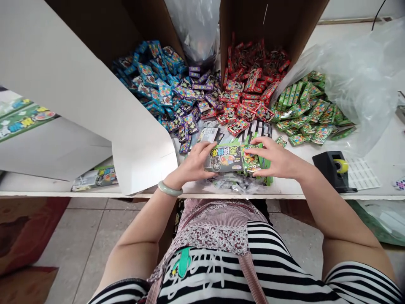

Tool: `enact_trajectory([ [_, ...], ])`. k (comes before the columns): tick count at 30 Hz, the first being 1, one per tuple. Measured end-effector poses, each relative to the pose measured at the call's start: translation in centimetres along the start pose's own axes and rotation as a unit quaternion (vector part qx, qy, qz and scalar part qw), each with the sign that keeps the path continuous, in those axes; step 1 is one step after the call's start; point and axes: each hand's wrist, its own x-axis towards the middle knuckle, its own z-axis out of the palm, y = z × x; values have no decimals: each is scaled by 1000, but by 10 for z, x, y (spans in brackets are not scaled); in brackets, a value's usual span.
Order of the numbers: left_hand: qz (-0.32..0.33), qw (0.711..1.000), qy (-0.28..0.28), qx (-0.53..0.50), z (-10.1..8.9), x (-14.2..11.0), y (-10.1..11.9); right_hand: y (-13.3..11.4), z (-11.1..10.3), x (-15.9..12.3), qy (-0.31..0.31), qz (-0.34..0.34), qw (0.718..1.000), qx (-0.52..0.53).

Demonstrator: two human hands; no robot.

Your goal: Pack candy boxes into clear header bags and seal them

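My left hand [198,162], with a pale bangle on the wrist, grips the left end of a flat grey-and-green candy box [226,158] between thumb and fingers. At the box's right end, my right hand [278,160] has its thumb and fingers around a small green candy packet [250,159]. Whether this packet lies on the box or partly inside it, I cannot tell. Clear plastic wrapping and more printed packages [234,181] lie under both hands. Just behind are piles of red packets [238,126] and purple packets [190,122].
Blue packets [152,76] spill from a cardboard box at the back left. Green packets [316,114] lie in a clear plastic bag [357,80] on the right. A black tape dispenser [329,171] stands beside a label sheet [363,173]. White card [139,139] leans over the left side.
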Motion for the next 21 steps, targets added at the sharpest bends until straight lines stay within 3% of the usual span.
enact_trajectory([
  [5,22,999,-31,-28,0,-3,3,2,-4,4,-46,4,998,-35],
  [9,22,998,-19,-58,2,-3,4,-3,0,11,-34,4,999,-38],
  [12,21,997,-8,-74,5,-3,4,-5,11,17,4,22,1000,-7],
  [17,-29,995,49,-78,10,-12,3,-12,41,14,125,68,990,14],
  [21,-18,996,54,-75,13,-18,4,-26,60,11,72,34,997,20],
])
